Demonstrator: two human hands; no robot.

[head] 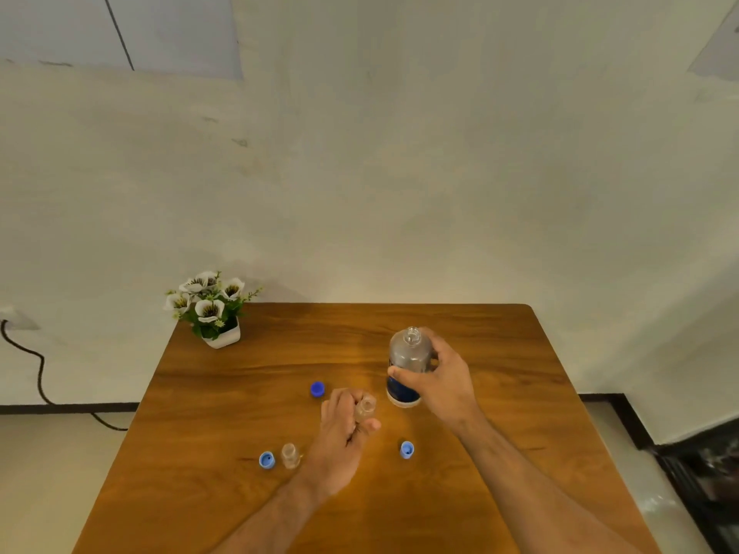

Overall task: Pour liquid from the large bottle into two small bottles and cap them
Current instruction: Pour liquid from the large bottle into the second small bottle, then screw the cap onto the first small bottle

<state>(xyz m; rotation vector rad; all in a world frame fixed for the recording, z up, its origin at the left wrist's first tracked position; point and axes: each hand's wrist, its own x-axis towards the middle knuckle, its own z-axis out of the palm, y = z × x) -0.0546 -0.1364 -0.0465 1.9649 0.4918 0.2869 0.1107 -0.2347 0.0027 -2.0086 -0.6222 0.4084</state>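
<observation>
Right hand [442,379] covers the right flank of the large bottle [408,363], label print too blurred to read; liquid level can't be told. Left hand [344,433] hides the lower body of one small bottle [366,407], fill unreadable; same for the second small bottle [290,455] at 7 o'clock. Both forearms and the table [240,393] cut off at the 6 o'clock edge.

Wooden table [280,365]: bottles, caps, flowerpot [222,337].
</observation>
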